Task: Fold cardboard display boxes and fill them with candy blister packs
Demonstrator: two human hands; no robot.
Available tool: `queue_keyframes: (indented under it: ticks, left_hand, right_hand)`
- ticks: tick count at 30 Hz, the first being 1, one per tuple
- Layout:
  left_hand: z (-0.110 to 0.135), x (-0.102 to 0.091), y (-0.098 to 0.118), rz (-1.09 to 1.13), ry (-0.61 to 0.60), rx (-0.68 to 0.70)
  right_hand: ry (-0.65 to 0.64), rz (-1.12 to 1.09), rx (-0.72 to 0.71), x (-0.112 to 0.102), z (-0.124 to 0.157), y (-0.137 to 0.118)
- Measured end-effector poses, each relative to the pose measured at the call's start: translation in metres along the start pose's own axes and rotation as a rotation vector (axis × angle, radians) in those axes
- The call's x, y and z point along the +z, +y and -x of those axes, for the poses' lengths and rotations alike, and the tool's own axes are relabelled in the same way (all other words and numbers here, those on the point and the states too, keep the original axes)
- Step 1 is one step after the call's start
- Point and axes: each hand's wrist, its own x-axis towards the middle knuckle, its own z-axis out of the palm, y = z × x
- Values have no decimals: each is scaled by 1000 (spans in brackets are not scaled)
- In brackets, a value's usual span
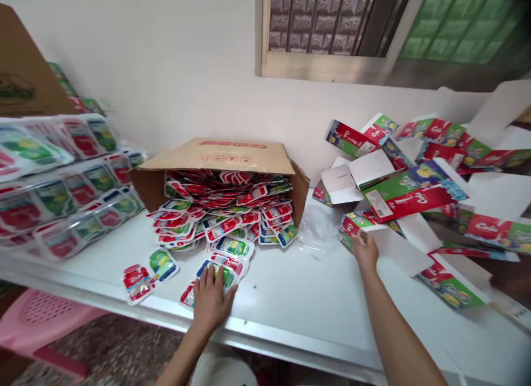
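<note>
My left hand point(212, 298) lies flat, fingers stretched out, on a small pile of can-shaped sachets point(234, 246) near the table's front edge. These are printed red "Cola" and green with lemons. My right hand point(365, 250) is closed on the end of a small printed carton point(348, 227) at the edge of a heap. Between the hands, farther back, a brown cardboard box point(244, 154) lies on its side with many such sachets spilling from its mouth. Two joined sachets point(139, 282) rest left of my left hand.
Open and folded red-green cartons point(418, 189) are heaped on the right. Stacked rows of sachets in clear wrap point(83, 187) stand at left, beside another brown box point(31, 71). A clear plastic bag point(317, 231) lies mid-table. A pink chair point(50, 319) stands below the table's left front.
</note>
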Motion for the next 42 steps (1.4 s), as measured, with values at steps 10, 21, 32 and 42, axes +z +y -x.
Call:
queue_keyframes:
  ticks: [10, 21, 32, 42]
  left_hand:
    - [3, 3, 17, -36, 54, -7]
    - [6, 7, 22, 93, 76, 28]
    - [11, -6, 27, 145, 29, 120]
    - [-5, -25, 1, 343, 47, -285]
  right_hand:
    - [-234, 238, -39, -41, 12, 3]
    - [-425, 433, -169, -63, 27, -11]
    - [-859, 845, -1011, -77, 128, -38]
    - [-726, 251, -827, -53, 160, -64]
